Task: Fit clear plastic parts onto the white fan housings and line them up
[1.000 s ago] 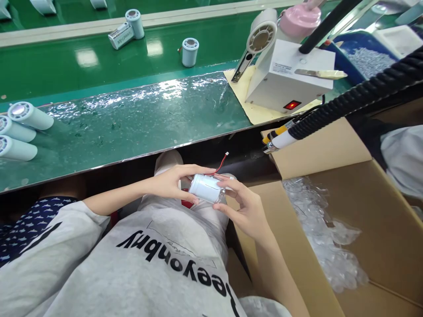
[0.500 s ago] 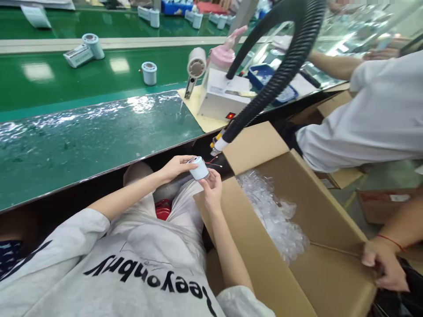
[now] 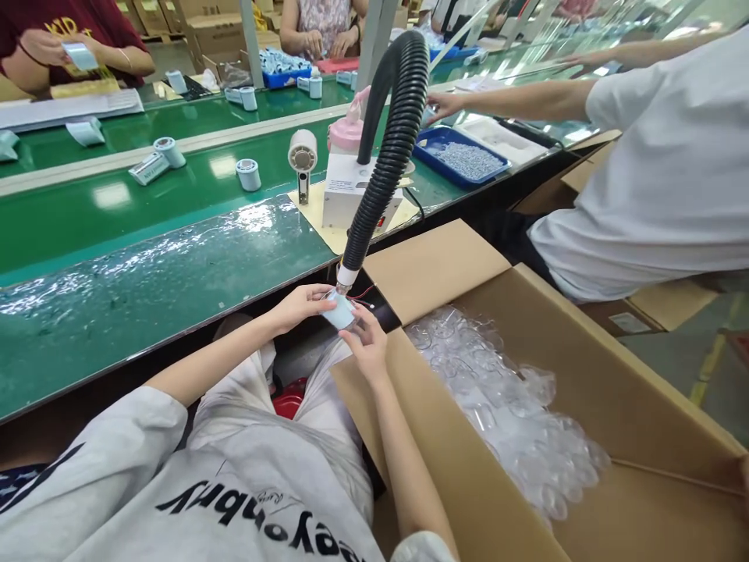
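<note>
My left hand [image 3: 303, 306] and my right hand [image 3: 367, 342] hold a small light-blue fan housing [image 3: 339, 312] between them, over my lap. The left fingers grip its upper left side, while the right fingers close around its lower right end. Clear plastic shows at that lower end. Thin red and dark wires [image 3: 363, 294] stick out beside the housing. Right above it hangs the white nozzle [image 3: 346, 275] of a black corrugated hose [image 3: 380, 187], its tip at the housing's top; whether they touch I cannot tell.
An open cardboard box [image 3: 468, 425] with clear plastic cups [image 3: 503, 390] stands at my right. On the green bench are a white machine [image 3: 342, 195], a handheld fan [image 3: 303, 160] and a blue tray [image 3: 462, 156]. Light-blue housings [image 3: 248, 175] lie on the belt. A co-worker [image 3: 661, 179] sits at right.
The housing is now directly under the hose nozzle, which was just above and right of it. My view has shifted up. The co-worker's hand at the box has almost left view.
</note>
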A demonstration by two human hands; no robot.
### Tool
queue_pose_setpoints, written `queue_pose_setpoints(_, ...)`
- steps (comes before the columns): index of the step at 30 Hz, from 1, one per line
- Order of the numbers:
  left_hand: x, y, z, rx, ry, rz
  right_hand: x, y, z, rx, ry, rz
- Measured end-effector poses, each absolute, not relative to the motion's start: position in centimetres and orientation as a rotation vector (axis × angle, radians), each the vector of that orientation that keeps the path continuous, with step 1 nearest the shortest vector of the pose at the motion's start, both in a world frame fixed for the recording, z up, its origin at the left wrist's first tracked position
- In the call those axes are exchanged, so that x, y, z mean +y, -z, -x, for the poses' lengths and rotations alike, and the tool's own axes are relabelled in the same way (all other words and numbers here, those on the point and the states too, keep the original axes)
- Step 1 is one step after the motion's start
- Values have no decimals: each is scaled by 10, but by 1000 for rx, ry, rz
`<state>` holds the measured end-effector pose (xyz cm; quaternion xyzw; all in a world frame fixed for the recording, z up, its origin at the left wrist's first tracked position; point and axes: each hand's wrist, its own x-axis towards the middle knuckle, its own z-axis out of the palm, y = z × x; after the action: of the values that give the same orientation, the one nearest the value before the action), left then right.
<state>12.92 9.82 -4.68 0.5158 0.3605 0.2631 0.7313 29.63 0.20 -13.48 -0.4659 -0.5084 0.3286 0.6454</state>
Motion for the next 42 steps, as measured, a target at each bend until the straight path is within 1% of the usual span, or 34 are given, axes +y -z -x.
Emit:
queue_pose_setpoints(8,75,31,-104,738,-482,-1174,-31,104,-309,-1452,-636,1061)
queue_pose_setpoints(18,53,18,-73,686,-459,-1338,-54,74,-290,-1573,-414,1033)
queue_pose_setpoints(20,49,15,-64,691,-472,-1372,-57,68,-283,-1550,-475,1036)
queue_pose_setpoints(23,45,13,-49,693,-500,-1387,-59,61,-274,-1427,-676,1050)
queue_pose_setpoints(25,42,12,-40,691,-523,-1366,-60,58,-269,-1375,-755,1058)
queue_pose_setpoints(33,33,11,-26,682,-576,-1305,-61,41,-256,-1377,-774,1107)
queue_pose_setpoints(42,20,0,-35,796,-610,-1473,-68,38,-251,-1381,-818,1068)
